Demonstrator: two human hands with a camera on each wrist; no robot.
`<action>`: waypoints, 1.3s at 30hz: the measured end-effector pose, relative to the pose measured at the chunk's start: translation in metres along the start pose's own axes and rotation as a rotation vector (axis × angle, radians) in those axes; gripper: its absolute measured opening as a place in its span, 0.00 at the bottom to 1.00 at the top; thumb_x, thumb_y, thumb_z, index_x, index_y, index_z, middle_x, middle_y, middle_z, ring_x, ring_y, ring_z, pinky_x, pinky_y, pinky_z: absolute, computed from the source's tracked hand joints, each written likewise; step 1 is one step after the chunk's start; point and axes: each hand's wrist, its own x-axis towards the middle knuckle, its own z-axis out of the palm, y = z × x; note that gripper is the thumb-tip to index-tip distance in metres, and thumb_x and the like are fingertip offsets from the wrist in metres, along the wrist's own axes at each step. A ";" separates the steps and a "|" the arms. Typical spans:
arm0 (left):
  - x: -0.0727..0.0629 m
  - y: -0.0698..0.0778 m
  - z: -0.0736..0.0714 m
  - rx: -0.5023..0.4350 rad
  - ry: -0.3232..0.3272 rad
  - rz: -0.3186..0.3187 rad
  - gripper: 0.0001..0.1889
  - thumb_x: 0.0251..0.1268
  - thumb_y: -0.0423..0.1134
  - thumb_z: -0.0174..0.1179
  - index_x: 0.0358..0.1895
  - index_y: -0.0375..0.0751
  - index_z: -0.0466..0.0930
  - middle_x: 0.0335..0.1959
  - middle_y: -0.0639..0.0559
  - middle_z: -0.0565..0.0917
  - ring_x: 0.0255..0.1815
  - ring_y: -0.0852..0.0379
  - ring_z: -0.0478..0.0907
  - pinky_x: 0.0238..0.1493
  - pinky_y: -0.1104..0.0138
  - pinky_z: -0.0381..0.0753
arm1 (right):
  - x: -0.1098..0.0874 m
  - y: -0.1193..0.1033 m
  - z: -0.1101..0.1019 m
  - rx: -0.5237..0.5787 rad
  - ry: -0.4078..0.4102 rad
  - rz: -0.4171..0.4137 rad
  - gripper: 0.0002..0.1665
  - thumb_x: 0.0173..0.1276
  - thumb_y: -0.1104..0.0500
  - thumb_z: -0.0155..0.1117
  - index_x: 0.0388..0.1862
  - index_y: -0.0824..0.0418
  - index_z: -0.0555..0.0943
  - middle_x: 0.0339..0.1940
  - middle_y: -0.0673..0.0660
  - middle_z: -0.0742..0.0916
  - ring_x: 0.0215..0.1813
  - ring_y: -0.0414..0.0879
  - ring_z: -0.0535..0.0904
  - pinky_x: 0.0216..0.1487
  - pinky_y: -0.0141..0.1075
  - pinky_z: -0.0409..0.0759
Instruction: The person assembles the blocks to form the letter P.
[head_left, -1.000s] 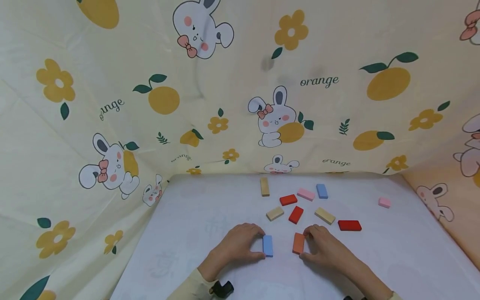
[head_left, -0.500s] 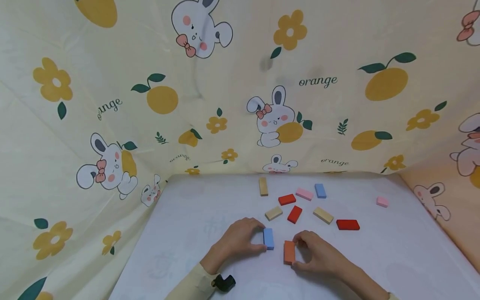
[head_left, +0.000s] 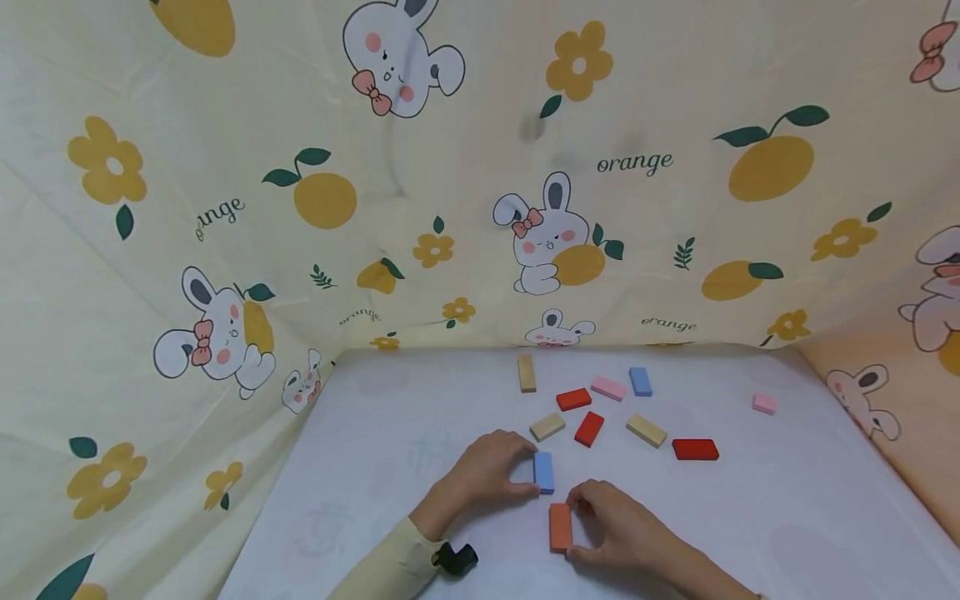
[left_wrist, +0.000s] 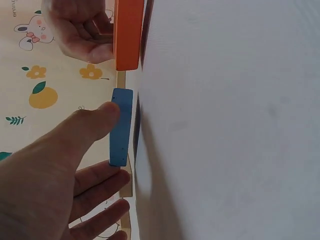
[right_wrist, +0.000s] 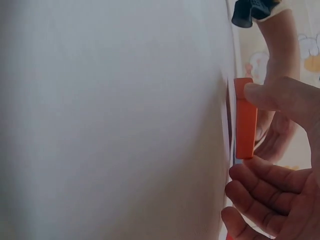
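Observation:
My left hand (head_left: pixel 491 471) pinches a blue block (head_left: pixel 543 473) by its two ends, thumb at the near end and a finger at the far end. In the left wrist view, a shadow runs along the white tabletop beside the blue block (left_wrist: pixel 121 132). My right hand (head_left: pixel 622 527) grips an orange block (head_left: pixel 560 527) the same way, nearer to me. From the right wrist view, the thumb lies on one end of the orange block (right_wrist: pixel 246 127) and fingertips meet the other. The two blocks are close together, the orange slightly right of the blue and nearer.
Beyond the hands several loose blocks lie on the white tabletop (head_left: pixel 390 408): red ones (head_left: pixel 589 429), tan ones (head_left: pixel 647 431), a pink one (head_left: pixel 609 387) and a blue one (head_left: pixel 641 382). A small pink block (head_left: pixel 764 404) lies far right. A printed cloth (head_left: pixel 450 192) hangs behind.
My right hand has carried the orange block left and toward me. The left hand, holding the blue block, has shifted slightly right and away from me.

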 end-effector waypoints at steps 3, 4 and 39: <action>0.001 0.001 0.001 0.015 -0.007 0.005 0.32 0.63 0.64 0.75 0.67 0.55 0.84 0.63 0.61 0.85 0.66 0.59 0.79 0.68 0.59 0.78 | 0.000 -0.003 0.003 -0.011 0.002 0.017 0.40 0.55 0.37 0.87 0.60 0.53 0.82 0.48 0.44 0.83 0.48 0.45 0.77 0.59 0.49 0.86; 0.001 0.001 0.002 0.022 -0.010 0.007 0.32 0.63 0.64 0.75 0.67 0.55 0.84 0.63 0.61 0.85 0.66 0.59 0.79 0.67 0.59 0.78 | 0.000 -0.004 0.004 -0.017 0.002 0.018 0.40 0.55 0.37 0.86 0.60 0.53 0.82 0.47 0.44 0.83 0.47 0.44 0.77 0.58 0.49 0.86; -0.006 0.008 0.006 -0.007 -0.020 0.033 0.28 0.66 0.64 0.73 0.64 0.59 0.83 0.65 0.63 0.83 0.72 0.58 0.75 0.74 0.56 0.73 | -0.002 -0.015 0.009 -0.104 0.029 0.039 0.40 0.56 0.40 0.87 0.61 0.62 0.88 0.47 0.49 0.85 0.51 0.49 0.78 0.60 0.57 0.83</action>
